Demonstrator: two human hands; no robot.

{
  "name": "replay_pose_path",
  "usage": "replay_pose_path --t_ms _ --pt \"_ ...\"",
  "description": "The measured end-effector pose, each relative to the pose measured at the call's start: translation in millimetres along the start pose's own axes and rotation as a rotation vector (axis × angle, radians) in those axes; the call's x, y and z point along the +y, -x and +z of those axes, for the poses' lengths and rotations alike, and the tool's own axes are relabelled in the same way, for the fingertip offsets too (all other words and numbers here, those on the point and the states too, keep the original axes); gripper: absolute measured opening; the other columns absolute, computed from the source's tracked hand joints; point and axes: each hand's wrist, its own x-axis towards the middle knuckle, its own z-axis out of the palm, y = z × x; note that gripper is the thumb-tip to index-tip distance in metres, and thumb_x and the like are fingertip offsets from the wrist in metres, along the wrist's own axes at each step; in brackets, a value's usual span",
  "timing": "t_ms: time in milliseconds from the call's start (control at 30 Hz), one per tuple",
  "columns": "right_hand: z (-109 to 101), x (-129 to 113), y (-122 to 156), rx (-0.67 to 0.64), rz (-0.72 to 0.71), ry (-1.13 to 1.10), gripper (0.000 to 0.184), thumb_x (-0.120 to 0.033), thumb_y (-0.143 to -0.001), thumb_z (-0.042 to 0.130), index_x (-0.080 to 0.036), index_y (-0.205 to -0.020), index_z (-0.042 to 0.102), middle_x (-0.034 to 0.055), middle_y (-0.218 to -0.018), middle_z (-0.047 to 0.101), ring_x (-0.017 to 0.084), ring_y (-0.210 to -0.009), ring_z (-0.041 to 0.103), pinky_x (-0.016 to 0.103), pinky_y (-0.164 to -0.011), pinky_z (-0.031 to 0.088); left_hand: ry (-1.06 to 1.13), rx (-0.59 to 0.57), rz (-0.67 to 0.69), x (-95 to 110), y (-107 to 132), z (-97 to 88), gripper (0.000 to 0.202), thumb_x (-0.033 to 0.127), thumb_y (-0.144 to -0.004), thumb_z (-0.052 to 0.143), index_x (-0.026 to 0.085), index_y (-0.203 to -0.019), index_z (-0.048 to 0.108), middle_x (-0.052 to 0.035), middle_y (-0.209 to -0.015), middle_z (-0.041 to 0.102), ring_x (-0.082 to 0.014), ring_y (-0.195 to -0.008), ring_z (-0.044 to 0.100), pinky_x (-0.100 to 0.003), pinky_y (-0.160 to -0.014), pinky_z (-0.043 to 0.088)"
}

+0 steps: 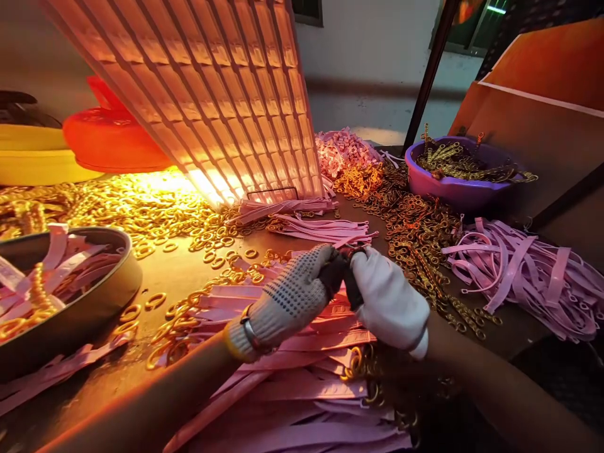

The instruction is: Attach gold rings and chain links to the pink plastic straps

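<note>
My left hand [299,286], in a knitted grey glove with blue dots and dark fingertips, meets my right hand [389,296] in a white glove, also dark at the fingertips. Both have their fingers pinched together at the middle. What lies between them is hidden; the end of a pink strap [358,238] shows just beyond the fingertips, and I cannot tell whether they grip it. Under the hands spreads a layer of pink straps [302,384] with gold rings [361,365] at their ends. A bundle of pink straps [321,228] lies just beyond.
Loose gold rings [165,204] cover the left back. A dark pan [108,296] of straps stands left, near a red lidded container [113,141]. A ridged translucent panel [212,94] leans behind. Gold chains [415,251], a purple basin [453,189] and strap heap [528,277] occupy the right.
</note>
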Motion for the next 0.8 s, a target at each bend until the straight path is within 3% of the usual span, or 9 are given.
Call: replay_pose_path --t_ms 100,167,267,367,400,467,633,733,800 --pt "8 -2 3 -0.050 -0.059 0.010 0.014 -0.020 -0.083 0.055 -0.014 -0.094 0.059 0.0127 -0.083 0.064 0.023 -0.071 0.062 0.030 -0.057 0.043 0.112 -0.031 -0.130 -4 -3 13.3 0.025 0.037 -0.087 0.048 0.020 -0.069 0.046 0.0032 -0.057 0.047 -0.0106 -0.050 0.038 -0.023 -0.046 0.029" --pt "14 2 4 -0.117 0.014 -0.076 0.017 -0.022 -0.082 0.058 -0.014 -0.096 0.059 0.0121 -0.080 0.066 0.023 -0.069 0.062 0.029 -0.057 0.041 0.275 -0.080 -0.255 -4 -9 19.2 0.024 0.040 -0.086 0.048 0.021 -0.072 0.042 0.0053 -0.056 0.042 -0.0094 -0.046 0.036 -0.021 -0.043 0.027" --pt "26 24 0 -0.127 0.189 -0.467 0.013 -0.026 -0.087 0.055 -0.016 -0.094 0.059 0.0072 -0.075 0.066 0.020 -0.067 0.059 0.028 -0.060 0.041 0.428 -0.226 -0.353 -1 -32 22.7 0.022 0.039 -0.087 0.044 0.022 -0.075 0.043 0.0059 -0.056 0.037 -0.0086 -0.042 0.033 -0.021 -0.040 0.026" --pt "44 59 -11 0.153 0.278 -0.890 0.021 -0.035 -0.093 0.045 -0.019 -0.086 0.056 0.0038 -0.074 0.061 0.017 -0.067 0.052 0.028 -0.063 0.042 0.240 -0.301 -0.263 -4 -79 25.5 0.025 0.036 -0.089 0.044 0.018 -0.075 0.054 0.0019 -0.056 0.045 -0.0095 -0.044 0.038 -0.022 -0.042 0.029" --pt "50 70 -14 0.271 0.321 -0.982 0.023 -0.038 -0.093 0.043 -0.020 -0.085 0.055 0.0030 -0.075 0.059 0.017 -0.068 0.051 0.028 -0.064 0.042 -0.003 -0.277 -0.149 -7 -98 28.5 0.029 0.035 -0.091 0.043 0.016 -0.077 0.060 -0.0001 -0.058 0.050 -0.0104 -0.049 0.044 -0.023 -0.046 0.034" --pt "61 86 -18 0.416 0.390 -1.127 0.024 -0.042 -0.091 0.043 -0.021 -0.087 0.055 0.0015 -0.077 0.056 0.016 -0.068 0.048 0.028 -0.064 0.043 -0.242 -0.234 -0.106 -18 -136 40.2 0.025 0.032 -0.090 0.053 0.012 -0.083 0.067 -0.0046 -0.068 0.060 -0.0148 -0.064 0.055 -0.025 -0.057 0.042" --pt "81 94 -17 0.364 0.399 -1.267 0.028 -0.044 -0.092 0.043 -0.022 -0.088 0.059 -0.0007 -0.076 0.056 0.015 -0.068 0.049 0.028 -0.065 0.043 -0.470 -0.388 -0.178 -48 -201 97.2 0.021 0.030 -0.088 0.068 0.012 -0.099 0.069 -0.0083 -0.098 0.069 -0.0213 -0.094 0.065 -0.039 -0.086 0.053" --pt "84 94 -16 0.305 0.399 -1.247 0.029 -0.044 -0.092 0.044 -0.020 -0.088 0.061 -0.0006 -0.075 0.055 0.015 -0.067 0.049 0.027 -0.064 0.043 -0.477 -0.436 -0.234 -54 -212 122.7 0.024 0.034 -0.090 0.067 0.013 -0.103 0.067 -0.0081 -0.107 0.069 -0.0222 -0.101 0.065 -0.045 -0.092 0.053" --pt "83 97 -15 0.276 0.387 -1.180 0.027 -0.041 -0.090 0.046 -0.019 -0.091 0.061 0.0004 -0.077 0.056 0.015 -0.068 0.048 0.027 -0.064 0.043 -0.437 -0.427 -0.250 -51 -212 123.8 0.019 0.028 -0.084 0.073 0.012 -0.095 0.070 -0.0095 -0.099 0.071 -0.0253 -0.102 0.066 -0.043 -0.091 0.052"
